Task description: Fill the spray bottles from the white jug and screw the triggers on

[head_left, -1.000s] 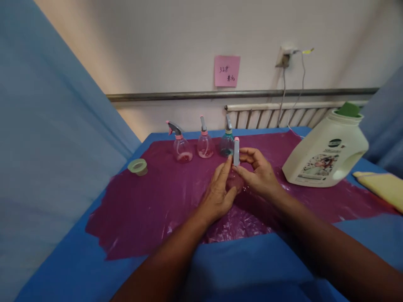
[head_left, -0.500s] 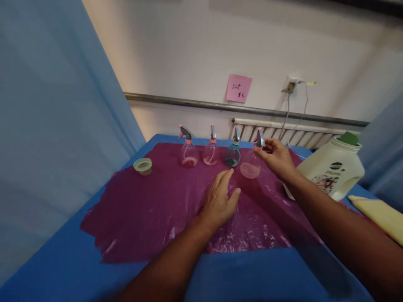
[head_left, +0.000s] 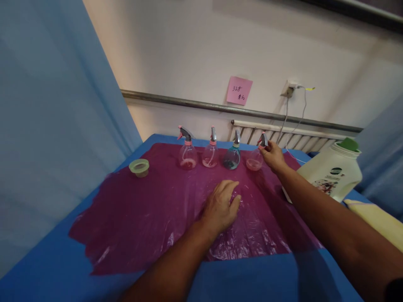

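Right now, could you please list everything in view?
Spray bottles: three, clear, sheet
Teal bottle: one, teal, third along
Tub: one, pale green, left
Jug: one, cream, right
Cloth: one, yellow, right
Sheet: one, purple, on table
Table: one, blue, below
Note: one, pink, wall
Outlet with cords: one, white, wall
Lower rail: one, grey, wall
Radiator: one, white, wall
Curtains: two, blue, sides
Left hand: one, bare, above sheet
Right hand: one, bare, at rightmost bottle

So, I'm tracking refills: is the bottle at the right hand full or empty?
Partly full: the bottle shows pinkish liquid only low down.
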Tool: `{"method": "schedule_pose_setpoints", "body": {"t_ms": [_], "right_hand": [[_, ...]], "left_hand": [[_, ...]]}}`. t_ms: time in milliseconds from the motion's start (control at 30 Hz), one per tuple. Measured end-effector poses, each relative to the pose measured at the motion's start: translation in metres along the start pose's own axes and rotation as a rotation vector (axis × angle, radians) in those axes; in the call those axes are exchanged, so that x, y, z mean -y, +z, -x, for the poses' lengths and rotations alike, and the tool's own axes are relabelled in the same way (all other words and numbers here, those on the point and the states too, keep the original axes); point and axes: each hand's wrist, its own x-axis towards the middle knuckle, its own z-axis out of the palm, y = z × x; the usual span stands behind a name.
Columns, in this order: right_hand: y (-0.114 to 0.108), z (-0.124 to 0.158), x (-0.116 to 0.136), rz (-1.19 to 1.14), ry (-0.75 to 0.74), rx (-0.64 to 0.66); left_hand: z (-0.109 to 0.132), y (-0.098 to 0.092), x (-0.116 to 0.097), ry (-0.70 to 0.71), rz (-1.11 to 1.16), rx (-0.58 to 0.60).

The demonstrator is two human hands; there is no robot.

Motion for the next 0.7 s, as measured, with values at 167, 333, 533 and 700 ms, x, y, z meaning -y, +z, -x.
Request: {"method": "schedule_pose_setpoints", "body": {"t_ms": [167,333,533,700], "right_hand": [[-0.014,0.026,0.023,0.058,-0.139,-0.137],[0.014,0.045,0.051,-0.017,-0.275,0.078],[0.074,0.024,0.053,-0.046,-0.111,0.174],[0.085,0.026,0.062,-0.096,-0.063,0.175]], "left_hand": [[0.001,0.004,-0.003,0.003,-0.018,0.005],[0.003,0.006,-0.007,0.015,-0.004,0.034],[0.002,0.003,-0.005,0.022,-0.02,0.027],[0.002,-0.001,-0.004,0.015,-0.027,-0.011]]}}
